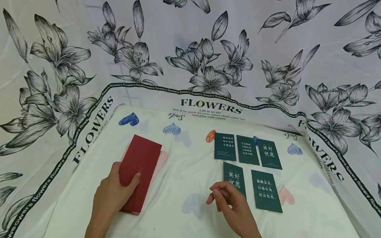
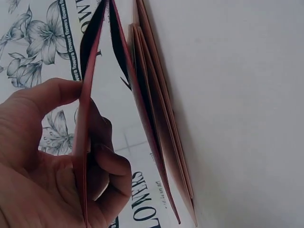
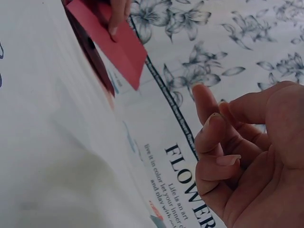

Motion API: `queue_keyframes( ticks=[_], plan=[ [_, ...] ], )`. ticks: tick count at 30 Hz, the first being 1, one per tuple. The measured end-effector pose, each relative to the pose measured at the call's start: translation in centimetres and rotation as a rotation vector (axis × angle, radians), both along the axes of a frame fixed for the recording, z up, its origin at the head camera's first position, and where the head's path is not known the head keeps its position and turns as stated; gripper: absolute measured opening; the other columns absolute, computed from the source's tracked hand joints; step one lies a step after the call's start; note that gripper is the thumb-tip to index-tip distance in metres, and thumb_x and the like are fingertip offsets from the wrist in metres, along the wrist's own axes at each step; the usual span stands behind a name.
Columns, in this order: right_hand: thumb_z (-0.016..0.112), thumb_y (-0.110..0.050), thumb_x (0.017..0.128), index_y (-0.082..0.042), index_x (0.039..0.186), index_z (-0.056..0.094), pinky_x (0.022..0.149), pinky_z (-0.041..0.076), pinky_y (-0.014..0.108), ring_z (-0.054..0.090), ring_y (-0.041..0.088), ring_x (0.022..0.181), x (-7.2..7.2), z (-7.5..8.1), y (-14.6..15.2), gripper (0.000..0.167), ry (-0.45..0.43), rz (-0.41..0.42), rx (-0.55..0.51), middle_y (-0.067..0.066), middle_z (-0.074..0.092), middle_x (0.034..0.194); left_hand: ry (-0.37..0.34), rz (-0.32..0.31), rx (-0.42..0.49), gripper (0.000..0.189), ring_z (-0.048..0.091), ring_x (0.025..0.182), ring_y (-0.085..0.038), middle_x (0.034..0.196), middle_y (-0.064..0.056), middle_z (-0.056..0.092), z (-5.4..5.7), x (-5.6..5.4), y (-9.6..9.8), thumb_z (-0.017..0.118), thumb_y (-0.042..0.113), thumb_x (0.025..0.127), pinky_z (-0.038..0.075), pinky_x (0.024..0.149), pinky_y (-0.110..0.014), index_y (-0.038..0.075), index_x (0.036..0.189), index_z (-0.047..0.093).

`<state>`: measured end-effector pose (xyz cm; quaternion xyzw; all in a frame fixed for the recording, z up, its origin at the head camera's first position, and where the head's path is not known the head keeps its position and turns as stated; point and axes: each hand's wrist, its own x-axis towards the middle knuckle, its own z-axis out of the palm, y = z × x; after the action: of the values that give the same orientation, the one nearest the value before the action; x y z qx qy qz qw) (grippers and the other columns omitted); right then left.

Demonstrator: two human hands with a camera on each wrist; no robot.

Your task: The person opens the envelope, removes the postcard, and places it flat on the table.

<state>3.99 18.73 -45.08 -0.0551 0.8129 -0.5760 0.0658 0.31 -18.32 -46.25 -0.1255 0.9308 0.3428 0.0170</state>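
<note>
My left hand (image 1: 110, 195) holds a dark red paper envelope (image 1: 141, 162), its thumb on the top face and its fingers beneath. A pink envelope (image 1: 162, 160) shows from under it at the right side. In the left wrist view the held envelope (image 2: 84, 123) stands apart from a small stack of red and pink envelopes (image 2: 159, 118) on the cloth. My right hand (image 1: 235, 206) holds nothing, its fingers loosely bent. It overlaps a dark green card with white lettering (image 1: 232, 168) in the head view, hiding that card's lower part.
Several more green lettered cards lie in two rows at the right, among them the upper left card (image 1: 225, 155) and the lower right card (image 1: 266, 201). A white cloth with printed hearts (image 1: 190, 158) covers the surface. A flower-patterned curtain (image 1: 166, 29) rises behind and at both sides.
</note>
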Motion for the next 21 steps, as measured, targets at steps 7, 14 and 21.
queue_keyframes(
  ticks=[7, 14, 21],
  plan=[
    [0.057, -0.030, 0.111, -0.016, 0.121, 0.063, 0.062, 0.055, 0.034, 0.062, 0.021, 0.067, 0.0, -0.1, 0.3, 0.017, 0.032, 0.030, -0.009, 0.001, 0.077, 0.091, -0.009, -0.016, -0.076, 0.078, 0.066, 0.066, -0.023, 0.092, -0.016, 0.072, -0.5, -0.1, -0.3, 0.067, 0.059, 0.097, 0.048, 0.053, -0.039, 0.003, 0.145, 0.040],
    [0.059, -0.034, 0.110, -0.018, 0.119, 0.064, 0.064, 0.055, 0.033, 0.062, 0.021, 0.069, 0.0, 0.2, 0.3, 0.019, -0.011, -0.004, -0.002, 0.000, 0.077, 0.091, 0.000, -0.020, -0.172, 0.079, 0.066, 0.071, -0.031, 0.104, -0.024, 0.068, -1.0, -0.1, -0.3, 0.067, 0.057, 0.098, 0.051, 0.052, -0.047, -0.004, 0.142, 0.043],
    [0.060, -0.034, 0.109, -0.017, 0.119, 0.064, 0.065, 0.055, 0.033, 0.063, 0.022, 0.070, 0.0, 0.2, 0.4, 0.020, -0.030, -0.018, -0.011, 0.001, 0.077, 0.091, 0.102, -0.023, -0.324, 0.080, 0.059, 0.086, -0.043, 0.108, -0.032, 0.050, -1.6, 0.1, 0.1, 0.073, 0.059, 0.094, 0.051, 0.054, -0.054, -0.016, 0.117, 0.055]
  ],
)
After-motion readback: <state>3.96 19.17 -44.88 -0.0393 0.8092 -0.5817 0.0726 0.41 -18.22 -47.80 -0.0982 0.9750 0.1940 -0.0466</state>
